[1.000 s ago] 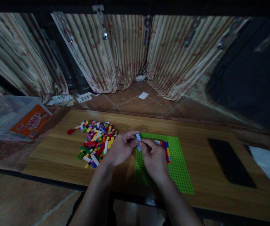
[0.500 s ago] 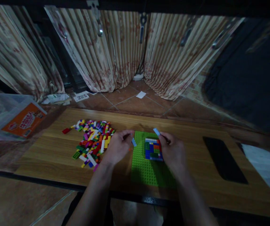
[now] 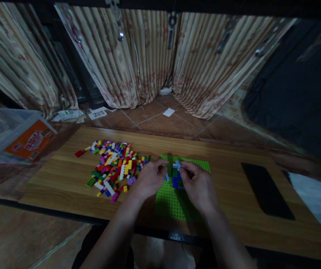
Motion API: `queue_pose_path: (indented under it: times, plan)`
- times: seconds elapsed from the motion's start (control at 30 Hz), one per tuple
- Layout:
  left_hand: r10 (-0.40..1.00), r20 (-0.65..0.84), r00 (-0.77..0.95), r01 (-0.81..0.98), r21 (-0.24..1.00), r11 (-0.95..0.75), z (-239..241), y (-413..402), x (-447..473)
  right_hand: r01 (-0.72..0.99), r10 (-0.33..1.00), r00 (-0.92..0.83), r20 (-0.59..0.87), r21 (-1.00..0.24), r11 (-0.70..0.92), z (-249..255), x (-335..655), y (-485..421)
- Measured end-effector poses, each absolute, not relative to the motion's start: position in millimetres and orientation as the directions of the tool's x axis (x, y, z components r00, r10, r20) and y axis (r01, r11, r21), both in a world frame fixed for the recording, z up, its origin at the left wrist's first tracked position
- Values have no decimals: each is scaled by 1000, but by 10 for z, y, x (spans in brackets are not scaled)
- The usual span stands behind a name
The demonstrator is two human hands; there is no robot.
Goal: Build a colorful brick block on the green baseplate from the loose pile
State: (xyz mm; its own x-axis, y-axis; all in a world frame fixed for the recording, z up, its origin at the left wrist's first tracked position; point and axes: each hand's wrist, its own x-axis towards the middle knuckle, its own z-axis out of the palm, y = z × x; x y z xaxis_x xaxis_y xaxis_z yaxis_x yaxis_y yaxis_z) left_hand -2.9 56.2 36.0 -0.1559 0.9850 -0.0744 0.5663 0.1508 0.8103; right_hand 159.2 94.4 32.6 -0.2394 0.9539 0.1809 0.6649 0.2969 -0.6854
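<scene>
A green studded baseplate (image 3: 167, 207) lies on the table, carrying a low block of coloured bricks (image 3: 175, 182), partly covered by my right hand (image 3: 198, 183). Thumb and fingers of that hand are closed on a light blue brick (image 3: 178, 163) at the block's far left corner; whether it touches the block I cannot tell. My left hand (image 3: 152, 177) is over the plate's left edge, pinching another light blue brick (image 3: 167, 177) that points downward. Left of it spreads a pile of loose toy bricks (image 3: 115, 164) in many colours.
On the wooden table (image 3: 227, 224), a flat black slab (image 3: 267, 190) lies at the right, with a white sheet (image 3: 314, 198) beyond it. At the far left is a clear plastic bin (image 3: 12, 123) with an orange label. Striped curtains (image 3: 132, 59) hang behind the table.
My right hand has moved left and carried its light blue brick over the far left corner of the block. My left hand has shifted right with its brick, uncovering more of the pile.
</scene>
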Motion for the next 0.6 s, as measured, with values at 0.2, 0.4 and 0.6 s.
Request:
queue_pose_path:
  times: [0.2, 0.4, 0.6]
  plan:
    - [993, -82, -89, 643, 756, 120, 427, 540, 17, 737, 928, -332, 170, -567, 368, 341, 1483, 859]
    - [993, -115, 3, 687, 722, 81, 463, 523, 40, 764, 924, -371, 93, -536, 360, 346, 1496, 879]
    - [987, -158, -31, 707, 694, 134, 503, 506, 54, 694, 906, -423, 3, -642, 326, 309, 1620, 951]
